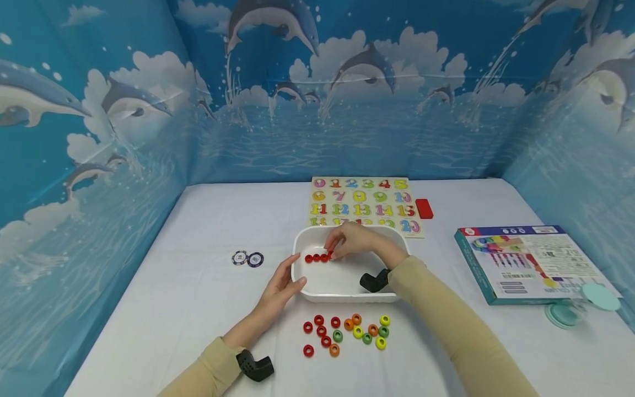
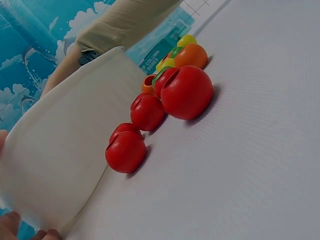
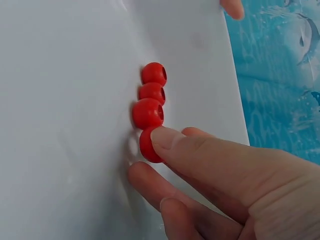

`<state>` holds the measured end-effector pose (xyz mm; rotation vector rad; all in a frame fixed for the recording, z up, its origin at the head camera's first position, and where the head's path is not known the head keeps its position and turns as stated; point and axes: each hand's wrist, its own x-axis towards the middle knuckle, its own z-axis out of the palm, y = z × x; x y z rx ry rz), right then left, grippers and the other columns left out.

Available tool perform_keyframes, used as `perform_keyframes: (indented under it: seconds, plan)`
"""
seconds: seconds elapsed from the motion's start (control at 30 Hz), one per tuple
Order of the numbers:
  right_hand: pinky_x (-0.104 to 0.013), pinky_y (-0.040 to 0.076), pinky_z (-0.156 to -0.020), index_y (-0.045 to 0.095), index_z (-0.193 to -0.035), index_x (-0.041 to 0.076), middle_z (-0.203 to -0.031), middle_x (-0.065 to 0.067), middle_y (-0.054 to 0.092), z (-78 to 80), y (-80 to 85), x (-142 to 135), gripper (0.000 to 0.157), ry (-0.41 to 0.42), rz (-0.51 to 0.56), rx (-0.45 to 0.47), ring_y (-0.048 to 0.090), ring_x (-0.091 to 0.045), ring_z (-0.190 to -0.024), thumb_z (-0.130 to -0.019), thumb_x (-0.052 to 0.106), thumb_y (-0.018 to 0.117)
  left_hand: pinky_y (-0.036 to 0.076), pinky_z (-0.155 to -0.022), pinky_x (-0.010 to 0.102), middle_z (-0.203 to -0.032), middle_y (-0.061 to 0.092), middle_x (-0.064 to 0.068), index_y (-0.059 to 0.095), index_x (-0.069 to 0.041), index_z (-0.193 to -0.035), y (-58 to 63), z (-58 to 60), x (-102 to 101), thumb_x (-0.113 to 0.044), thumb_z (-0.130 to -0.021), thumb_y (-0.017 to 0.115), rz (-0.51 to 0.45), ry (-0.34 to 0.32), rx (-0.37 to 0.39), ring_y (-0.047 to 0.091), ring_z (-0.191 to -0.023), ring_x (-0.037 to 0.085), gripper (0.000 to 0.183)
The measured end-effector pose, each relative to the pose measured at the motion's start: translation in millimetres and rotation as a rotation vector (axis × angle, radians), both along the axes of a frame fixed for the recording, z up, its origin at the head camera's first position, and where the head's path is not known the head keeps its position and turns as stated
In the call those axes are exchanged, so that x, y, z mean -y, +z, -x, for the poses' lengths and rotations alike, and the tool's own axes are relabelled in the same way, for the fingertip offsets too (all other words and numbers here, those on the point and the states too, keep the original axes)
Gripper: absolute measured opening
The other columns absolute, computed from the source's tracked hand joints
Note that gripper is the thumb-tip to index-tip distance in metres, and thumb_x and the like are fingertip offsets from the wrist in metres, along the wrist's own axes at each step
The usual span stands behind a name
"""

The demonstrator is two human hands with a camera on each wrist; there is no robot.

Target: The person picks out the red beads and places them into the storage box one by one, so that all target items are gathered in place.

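A white tray [image 1: 347, 298] stands on the table, and my left hand [image 1: 278, 289] holds its left wall at the rim. Inside it, several red beads [image 1: 316, 258] form a row against the far-left part of the floor. My right hand [image 1: 354, 240] reaches into the tray and pinches one red bead [image 3: 150, 145] between thumb and finger. That bead touches the near end of the row in the right wrist view. Only a few left fingertips [image 2: 10, 225] show at the tray's edge in the left wrist view.
Loose red, orange, yellow and green beads [image 1: 367, 338] lie in front of the tray. Behind it is a number board [image 1: 359, 201] beside a red block [image 1: 424, 208]. Two round chips [image 1: 248, 258] lie left. A flat box [image 1: 536, 264] and a lidded jar [image 1: 565, 314] stand right.
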<state>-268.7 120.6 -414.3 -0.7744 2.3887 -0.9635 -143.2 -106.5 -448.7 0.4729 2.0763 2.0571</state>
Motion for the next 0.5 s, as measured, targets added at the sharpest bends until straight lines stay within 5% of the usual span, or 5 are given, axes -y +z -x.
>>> perform_keyframes:
  seconds: [0.27, 0.5]
  plan:
    - [-0.025, 0.051, -0.069, 0.066, -0.100, 0.013, -0.096, 0.003, 0.064, -1.9, 9.1, -0.2, 0.023, 0.021, -0.042, -0.012, 0.060, -0.011, -0.079, -0.077, 0.012, 0.069, 0.018, -0.105, 0.042, -0.146, 0.016, 0.012, 0.024, -0.009, -0.140, -0.3, 0.6, 0.2, -0.013, -0.091, 0.052, -0.007, -0.005, -0.007, 0.012, -0.133, 0.029, 0.057]
    - [-0.029, 0.050, -0.078, 0.062, -0.112, 0.009, -0.108, -0.005, 0.061, -24.8, 59.1, -21.5, 0.036, 0.105, 0.076, -0.017, 0.059, -0.017, -0.094, -0.079, 0.022, 0.068, 0.019, -0.105, 0.041, -0.146, 0.015, 0.011, 0.024, -0.010, -0.140, -0.5, -0.3, -0.4, -0.014, -0.091, 0.051, 0.005, -0.012, -0.015, 0.012, -0.133, 0.028, 0.056]
